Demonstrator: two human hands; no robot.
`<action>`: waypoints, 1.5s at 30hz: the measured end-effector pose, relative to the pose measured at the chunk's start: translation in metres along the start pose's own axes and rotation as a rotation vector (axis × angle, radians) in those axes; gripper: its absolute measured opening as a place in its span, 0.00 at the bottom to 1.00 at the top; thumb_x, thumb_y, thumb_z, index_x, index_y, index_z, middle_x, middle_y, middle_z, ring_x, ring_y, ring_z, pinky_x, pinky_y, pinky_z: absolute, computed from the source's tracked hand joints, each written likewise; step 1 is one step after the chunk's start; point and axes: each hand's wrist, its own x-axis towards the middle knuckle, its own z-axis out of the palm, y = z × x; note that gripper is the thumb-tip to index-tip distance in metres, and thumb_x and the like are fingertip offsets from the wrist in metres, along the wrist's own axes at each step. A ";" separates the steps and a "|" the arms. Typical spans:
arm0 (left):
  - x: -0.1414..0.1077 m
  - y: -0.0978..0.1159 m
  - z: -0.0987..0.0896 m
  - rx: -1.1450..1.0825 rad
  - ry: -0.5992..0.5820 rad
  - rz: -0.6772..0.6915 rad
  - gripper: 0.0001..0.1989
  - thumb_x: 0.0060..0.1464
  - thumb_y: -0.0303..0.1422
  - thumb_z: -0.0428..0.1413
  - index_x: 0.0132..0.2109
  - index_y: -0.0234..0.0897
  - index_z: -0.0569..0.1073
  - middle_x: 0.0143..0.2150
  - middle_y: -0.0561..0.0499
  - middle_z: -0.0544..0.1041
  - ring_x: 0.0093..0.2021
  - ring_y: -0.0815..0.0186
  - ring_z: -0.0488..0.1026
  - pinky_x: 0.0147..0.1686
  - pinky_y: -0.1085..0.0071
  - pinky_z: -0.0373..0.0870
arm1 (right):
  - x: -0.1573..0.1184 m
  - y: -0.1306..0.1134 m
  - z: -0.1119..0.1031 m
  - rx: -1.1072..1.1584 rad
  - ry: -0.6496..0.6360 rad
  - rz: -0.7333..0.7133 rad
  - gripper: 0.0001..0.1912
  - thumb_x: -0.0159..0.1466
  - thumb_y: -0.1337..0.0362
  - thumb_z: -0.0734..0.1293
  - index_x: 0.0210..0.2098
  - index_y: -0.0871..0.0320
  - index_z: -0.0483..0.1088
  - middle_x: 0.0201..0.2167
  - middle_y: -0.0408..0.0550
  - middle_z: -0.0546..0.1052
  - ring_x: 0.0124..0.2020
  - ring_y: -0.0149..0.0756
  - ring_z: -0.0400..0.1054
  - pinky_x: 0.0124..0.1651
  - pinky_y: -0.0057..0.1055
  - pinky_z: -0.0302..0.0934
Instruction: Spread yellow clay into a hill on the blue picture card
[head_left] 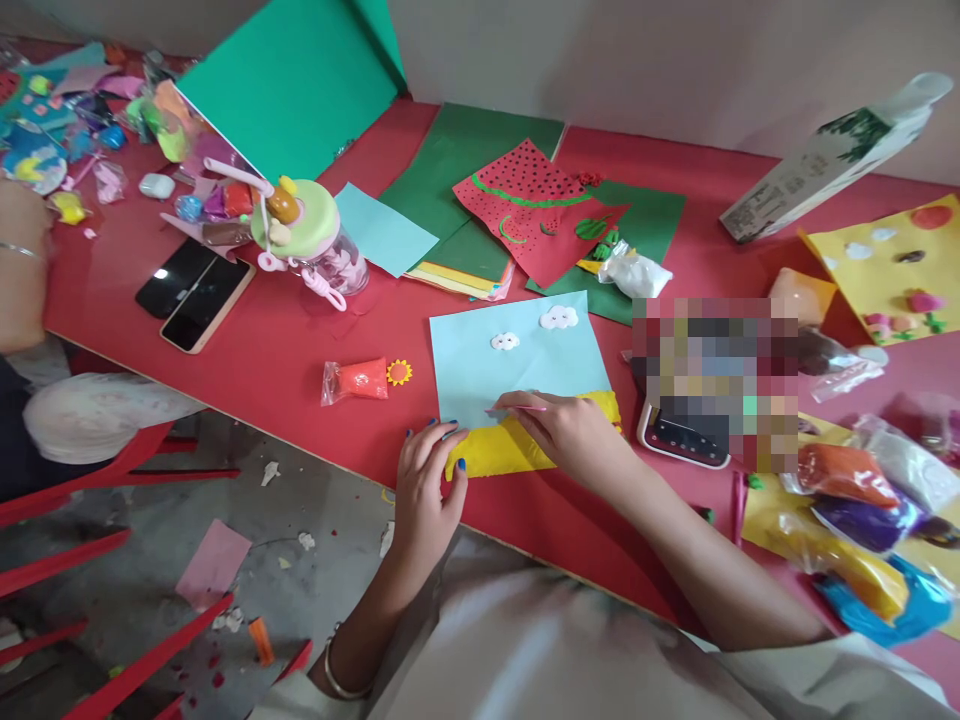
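On the red table in front of me lies a light blue sheet [517, 365] with two white clouds [559, 317] with small faces on its upper part. A flat layer of yellow clay [499, 450] covers its lower edge. My right hand [574, 430] is closed round a thin pink tool [517, 408], held low at the upper border of the yellow layer. The fingers of my left hand [427, 480] are apart and rest at the left end of that layer. A sunflower shape [400, 373] and a packet of orange clay [356, 381] lie left of the sheet.
A phone [686, 435], partly pixelated, lies right of the sheet, near several clay packets [847, 475]. A carton [832, 160] stands at the back right. At left are a lidded cup [307, 235] and another phone [206, 305]. Another person's arm [22, 270] shows at the left edge.
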 end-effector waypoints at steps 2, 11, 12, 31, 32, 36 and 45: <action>0.000 -0.001 -0.001 -0.014 0.012 0.012 0.18 0.62 0.26 0.46 0.57 0.41 0.67 0.55 0.45 0.75 0.57 0.59 0.71 0.64 0.54 0.59 | 0.000 0.000 -0.001 0.010 0.006 -0.003 0.17 0.73 0.62 0.54 0.50 0.52 0.73 0.38 0.48 0.81 0.32 0.34 0.76 0.31 0.25 0.58; 0.002 -0.009 -0.005 0.248 0.008 0.224 0.20 0.61 0.23 0.49 0.58 0.39 0.69 0.55 0.43 0.75 0.54 0.57 0.73 0.59 0.57 0.66 | 0.001 0.000 -0.001 0.053 0.010 -0.004 0.16 0.73 0.61 0.54 0.49 0.53 0.73 0.38 0.49 0.81 0.33 0.35 0.76 0.32 0.25 0.59; 0.003 -0.009 -0.005 0.261 0.009 0.238 0.21 0.61 0.23 0.49 0.59 0.38 0.69 0.55 0.43 0.76 0.54 0.56 0.72 0.59 0.57 0.66 | 0.001 0.001 -0.001 0.053 0.012 -0.002 0.16 0.73 0.61 0.55 0.49 0.53 0.73 0.38 0.48 0.81 0.33 0.35 0.76 0.32 0.25 0.59; 0.005 -0.013 -0.011 0.258 -0.036 0.282 0.22 0.62 0.26 0.48 0.63 0.38 0.64 0.56 0.44 0.76 0.56 0.58 0.73 0.60 0.59 0.65 | 0.001 0.000 -0.004 0.054 0.002 -0.003 0.17 0.73 0.62 0.55 0.50 0.53 0.73 0.39 0.49 0.82 0.34 0.35 0.77 0.34 0.25 0.62; 0.005 -0.013 -0.011 0.240 -0.033 0.274 0.22 0.62 0.26 0.48 0.63 0.37 0.64 0.56 0.44 0.76 0.57 0.58 0.72 0.60 0.59 0.65 | 0.001 0.000 -0.004 0.051 0.002 -0.002 0.17 0.73 0.62 0.55 0.50 0.53 0.73 0.40 0.49 0.82 0.34 0.35 0.77 0.34 0.25 0.62; 0.003 -0.012 -0.008 0.241 -0.031 0.253 0.20 0.63 0.27 0.48 0.60 0.37 0.66 0.57 0.43 0.75 0.57 0.57 0.72 0.61 0.58 0.64 | 0.002 0.001 -0.002 0.042 -0.015 0.013 0.17 0.73 0.61 0.55 0.51 0.52 0.73 0.40 0.49 0.81 0.35 0.35 0.77 0.34 0.25 0.61; 0.004 -0.013 -0.006 0.148 -0.054 0.163 0.19 0.64 0.28 0.46 0.60 0.40 0.67 0.58 0.44 0.74 0.57 0.58 0.71 0.60 0.58 0.64 | 0.002 0.000 -0.003 0.032 -0.011 0.014 0.18 0.73 0.61 0.54 0.51 0.52 0.73 0.39 0.49 0.82 0.34 0.36 0.76 0.33 0.26 0.61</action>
